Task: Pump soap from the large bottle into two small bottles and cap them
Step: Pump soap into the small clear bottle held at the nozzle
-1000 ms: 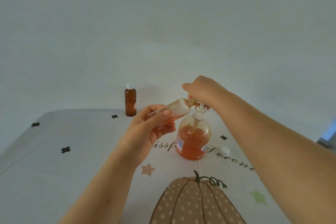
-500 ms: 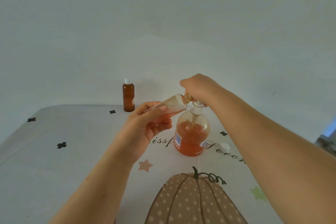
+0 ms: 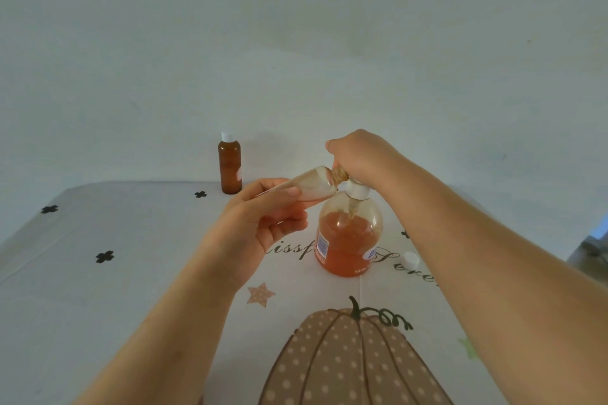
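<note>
Large bottle point(image 3: 348, 240) clear, about half full, orange

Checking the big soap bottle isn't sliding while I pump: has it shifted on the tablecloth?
No. The large bottle still covers the same gap in the printed lettering, and the loose white cap lies just as near its right side.

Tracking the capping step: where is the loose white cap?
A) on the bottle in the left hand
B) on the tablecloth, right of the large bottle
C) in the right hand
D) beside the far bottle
B: the white cap lies on the tablecloth beside the large bottle.
</note>
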`<state>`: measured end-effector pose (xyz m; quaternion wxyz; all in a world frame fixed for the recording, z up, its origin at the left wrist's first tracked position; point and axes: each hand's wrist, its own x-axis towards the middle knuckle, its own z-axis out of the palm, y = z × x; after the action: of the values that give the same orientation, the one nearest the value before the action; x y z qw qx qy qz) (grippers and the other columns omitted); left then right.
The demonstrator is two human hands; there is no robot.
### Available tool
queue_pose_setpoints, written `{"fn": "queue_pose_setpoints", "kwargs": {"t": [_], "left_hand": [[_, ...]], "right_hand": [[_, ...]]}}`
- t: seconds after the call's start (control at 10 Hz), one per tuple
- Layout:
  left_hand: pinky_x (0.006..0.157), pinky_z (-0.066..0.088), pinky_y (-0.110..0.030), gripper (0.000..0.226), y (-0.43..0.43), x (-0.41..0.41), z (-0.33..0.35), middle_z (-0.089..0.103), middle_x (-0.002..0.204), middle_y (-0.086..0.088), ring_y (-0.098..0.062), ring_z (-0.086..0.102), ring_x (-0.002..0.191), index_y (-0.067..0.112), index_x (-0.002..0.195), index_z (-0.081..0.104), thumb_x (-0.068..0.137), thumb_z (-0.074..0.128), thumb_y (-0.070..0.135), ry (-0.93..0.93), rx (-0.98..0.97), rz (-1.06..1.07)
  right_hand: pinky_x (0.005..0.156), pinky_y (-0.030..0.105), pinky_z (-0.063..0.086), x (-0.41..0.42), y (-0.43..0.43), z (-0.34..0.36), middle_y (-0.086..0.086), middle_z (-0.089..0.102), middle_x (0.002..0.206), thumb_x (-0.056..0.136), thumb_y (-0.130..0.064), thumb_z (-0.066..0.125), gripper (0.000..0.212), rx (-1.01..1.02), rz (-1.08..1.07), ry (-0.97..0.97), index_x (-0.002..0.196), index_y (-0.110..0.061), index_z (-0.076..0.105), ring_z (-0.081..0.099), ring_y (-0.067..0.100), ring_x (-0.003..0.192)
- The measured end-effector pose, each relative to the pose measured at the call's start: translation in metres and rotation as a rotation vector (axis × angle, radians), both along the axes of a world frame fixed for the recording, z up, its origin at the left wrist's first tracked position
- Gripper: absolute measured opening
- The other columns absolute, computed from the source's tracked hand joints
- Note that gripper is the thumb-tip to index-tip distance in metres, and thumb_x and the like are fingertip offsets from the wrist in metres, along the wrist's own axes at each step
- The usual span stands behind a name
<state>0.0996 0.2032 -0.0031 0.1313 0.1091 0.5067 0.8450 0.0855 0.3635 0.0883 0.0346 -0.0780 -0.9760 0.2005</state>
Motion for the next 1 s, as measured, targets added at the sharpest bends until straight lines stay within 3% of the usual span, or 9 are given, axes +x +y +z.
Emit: {"fn": "queue_pose_setpoints", "kwargs": {"t": [0.2,0.4,0.5,0.6,0.7,0.9,1.0], "left_hand": [[0.07,0.057,-0.028,0.029,0.0,0.004,0.004,0.069,0.103,-0.024,-0.023,0.068,0.079,0.003,0.099,0.064,0.074,0.073,0.015,0.021,0.018,0.01],[0.07,0.058,-0.028,0.033,0.0,0.009,0.007,0.07,0.088,-0.014,-0.022,0.069,0.075,0.003,0.103,0.063,0.073,0.072,0.017,0.053,0.063,0.011],[0.071,0.058,-0.028,0.038,0.001,0.01,0.008,0.071,0.088,-0.013,-0.023,0.07,0.077,0.001,0.107,0.062,0.074,0.071,0.018,0.053,0.075,0.0],[0.071,0.058,-0.028,0.04,0.0,0.01,0.009,0.072,0.09,-0.014,-0.022,0.07,0.077,0.0,0.107,0.063,0.074,0.071,0.019,0.05,0.065,0.004],[0.071,0.058,-0.028,0.036,-0.001,0.01,0.008,0.07,0.095,-0.018,-0.023,0.069,0.077,0.0,0.105,0.064,0.075,0.071,0.019,0.042,0.051,0.005],[0.069,0.059,-0.029,0.039,0.001,0.007,0.006,0.068,0.095,-0.021,-0.022,0.068,0.075,-0.004,0.107,0.064,0.075,0.069,0.017,0.023,0.052,0.002],[0.068,0.059,-0.029,0.03,0.001,0.002,0.002,0.069,0.09,-0.017,-0.022,0.068,0.075,0.0,0.1,0.064,0.075,0.069,0.016,0.012,0.048,-0.005]], "right_hand": [[0.077,0.033,0.044,0.009,-0.007,0.006,0.011,0.052,0.092,0.102,-0.009,0.039,0.031,-0.075,-0.063,-0.03,0.116,0.004,0.063,0.048,0.023,0.082],[0.067,0.031,0.043,-0.005,-0.004,0.013,0.006,0.059,0.064,0.09,-0.024,0.045,0.03,-0.09,-0.218,-0.051,0.086,-0.009,0.071,0.052,0.023,0.06],[0.068,0.031,0.045,-0.004,-0.002,0.018,0.009,0.066,0.076,0.093,-0.025,0.045,0.031,-0.022,-0.172,-0.067,0.077,-0.007,0.065,0.057,0.025,0.065],[0.058,0.026,0.043,0.001,-0.004,0.018,0.007,0.055,0.07,0.102,-0.016,0.038,0.033,-0.067,-0.088,-0.069,0.109,0.004,0.064,0.05,0.017,0.058],[0.056,0.025,0.04,0.002,-0.006,0.015,0.004,0.048,0.067,0.103,-0.012,0.036,0.033,-0.136,-0.099,-0.047,0.116,0.005,0.061,0.044,0.014,0.056],[0.071,0.032,0.045,-0.009,-0.005,0.012,0.007,0.059,0.074,0.095,-0.019,0.043,0.031,-0.05,-0.172,-0.091,0.08,-0.008,0.068,0.053,0.025,0.069],[0.071,0.033,0.045,-0.017,0.0,0.005,0.006,0.062,0.079,0.091,-0.023,0.047,0.031,-0.078,-0.16,-0.08,0.082,-0.009,0.073,0.054,0.024,0.068]]}}
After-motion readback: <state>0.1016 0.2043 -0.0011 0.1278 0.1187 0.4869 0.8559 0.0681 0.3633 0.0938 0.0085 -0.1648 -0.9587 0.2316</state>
